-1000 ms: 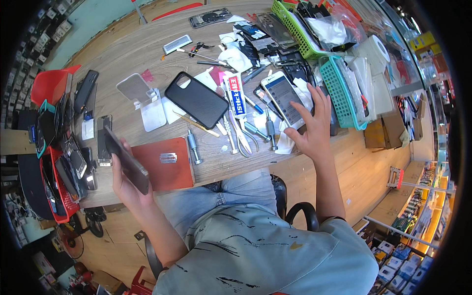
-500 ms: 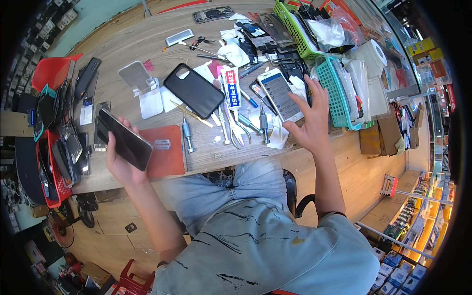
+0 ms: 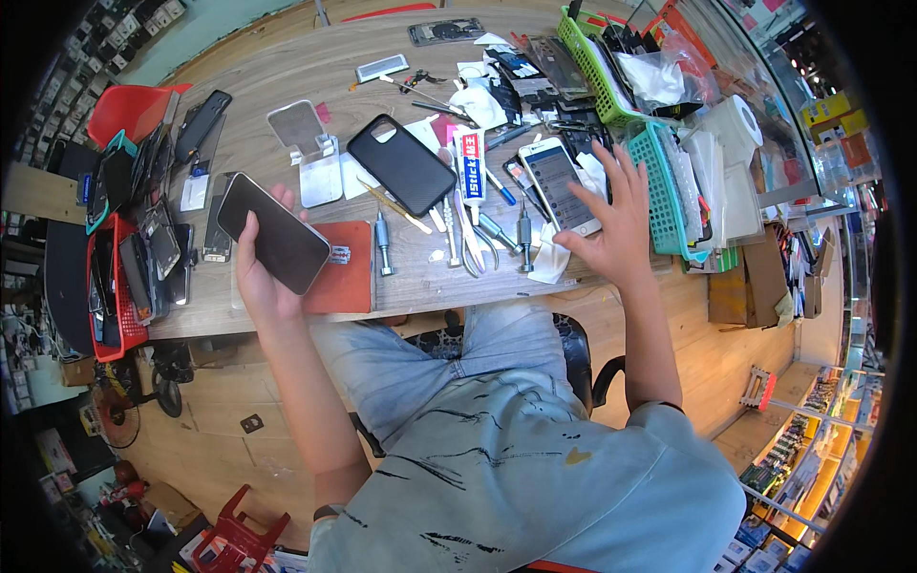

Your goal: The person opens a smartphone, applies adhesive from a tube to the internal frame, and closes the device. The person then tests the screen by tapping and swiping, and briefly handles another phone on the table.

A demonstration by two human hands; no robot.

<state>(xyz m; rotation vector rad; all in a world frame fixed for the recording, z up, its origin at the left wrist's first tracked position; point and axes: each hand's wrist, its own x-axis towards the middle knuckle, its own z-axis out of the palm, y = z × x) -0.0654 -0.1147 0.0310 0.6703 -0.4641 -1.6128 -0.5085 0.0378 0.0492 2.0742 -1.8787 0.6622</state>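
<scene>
My left hand [image 3: 266,286] is closed around a dark smartphone [image 3: 275,234], its black screen facing up, above the red mat [image 3: 344,285] at the table's front left. On that mat a razor blade [image 3: 340,254] shows beside the phone. My right hand [image 3: 616,224], empty with fingers spread, hovers over a white smartphone [image 3: 559,187] whose lit screen shows a list. A black phone case [image 3: 401,164] lies in the middle. Close to it are a glue tube [image 3: 471,167], pliers [image 3: 468,229] and several screwdrivers, one a blue-grey screwdriver [image 3: 383,244].
A teal basket [image 3: 659,181] and a green basket [image 3: 590,72] full of parts stand on the right. Phone parts are piled at the back [image 3: 516,81]. A red basket [image 3: 119,329] of phones sits at the left edge. An open clear box [image 3: 320,177] lies behind the mat.
The view has shifted, so the table's things appear further right. My left hand holds the dark phone with its screen turned more upward. My right hand stays spread by the white phone.
</scene>
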